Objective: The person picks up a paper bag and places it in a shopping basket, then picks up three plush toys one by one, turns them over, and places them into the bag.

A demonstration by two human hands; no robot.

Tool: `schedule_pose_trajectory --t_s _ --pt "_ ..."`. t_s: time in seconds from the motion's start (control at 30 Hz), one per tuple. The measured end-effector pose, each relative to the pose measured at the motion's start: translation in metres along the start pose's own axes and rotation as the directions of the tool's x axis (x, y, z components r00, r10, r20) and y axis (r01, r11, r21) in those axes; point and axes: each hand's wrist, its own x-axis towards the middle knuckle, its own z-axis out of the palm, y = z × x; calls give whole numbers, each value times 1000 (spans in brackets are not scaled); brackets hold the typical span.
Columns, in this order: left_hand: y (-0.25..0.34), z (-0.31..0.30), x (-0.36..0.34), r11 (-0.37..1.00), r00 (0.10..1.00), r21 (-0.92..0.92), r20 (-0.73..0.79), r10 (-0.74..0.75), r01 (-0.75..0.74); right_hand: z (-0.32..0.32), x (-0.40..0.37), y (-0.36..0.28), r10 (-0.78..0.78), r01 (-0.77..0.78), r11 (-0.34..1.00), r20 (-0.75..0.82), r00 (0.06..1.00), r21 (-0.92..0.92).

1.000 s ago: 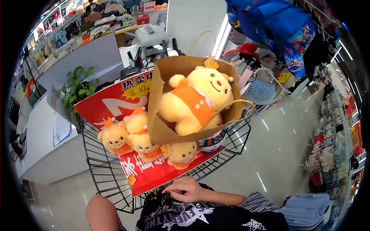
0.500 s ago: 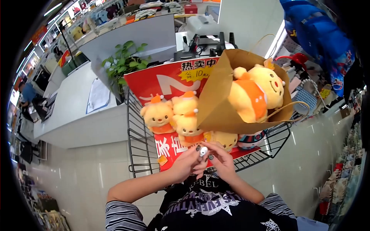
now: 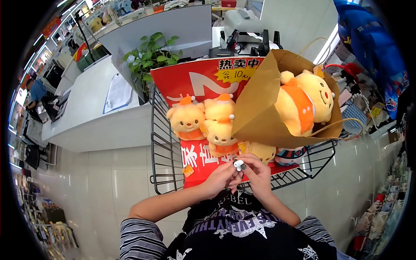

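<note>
A small white and dark object (image 3: 238, 164) is pinched between my two hands, just in front of the wire basket (image 3: 164, 160). My left hand (image 3: 219, 180) has its fingers closed on the object from the left. From the right, the fingers of my right hand (image 3: 256, 173) are bent round the same object. Beyond them, yellow plush toys with orange hats (image 3: 188, 123) sit on the red sign in the basket. A brown paper bag (image 3: 255, 104), holding a larger yellow plush (image 3: 303, 104), leans at the basket's right side.
A white counter (image 3: 82, 115) with a clipboard (image 3: 118, 93) is at the left. A green plant (image 3: 154, 56) stands behind the basket. Blue packages (image 3: 368, 47) hang at the upper right. Another person in blue (image 3: 38, 90) sits at the far left.
The whole view has shifted, so the basket and toys appear further right and slightly higher. The small object has turned between my fingers and shows more of its dark part.
</note>
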Motion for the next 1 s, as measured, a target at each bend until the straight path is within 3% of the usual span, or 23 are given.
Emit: schedule_pose_trajectory --t_s 0.13,0.37,0.5,0.6,0.63,0.7,0.73,0.83,1.0 --pt "-7 -5 4 985 991 145 -78 107 -94 -2 0 7 50 -50 998 -10 999 50" --pt "-14 -19 2 975 982 194 -135 131 -104 -1 -1 10 136 -131 984 -32 990 119" --pt "-19 -35 -3 924 951 314 -143 273 -218 -4 -2 14 203 -194 971 -61 977 138" --pt "-21 -44 -14 972 910 163 -352 217 -168 -9 -8 26 213 -214 977 -88 973 -3" --pt "-24 -50 -16 973 913 162 -347 212 -165 -9 -8 27 213 -214 977 -95 972 -4" --pt "-32 -61 -21 982 851 54 -491 186 -183 -8 -10 23 -25 -30 902 -121 992 -431" --pt "-35 -66 -23 985 841 25 -517 157 -169 -7 -8 18 -102 12 844 -138 985 -536" --pt "-42 -72 -26 984 834 -17 -532 144 -180 -4 -4 15 -200 82 760 -111 974 -645" --pt "-46 -77 -28 991 865 -48 -495 88 -128 8 -1 13 -204 73 719 -109 973 -692"
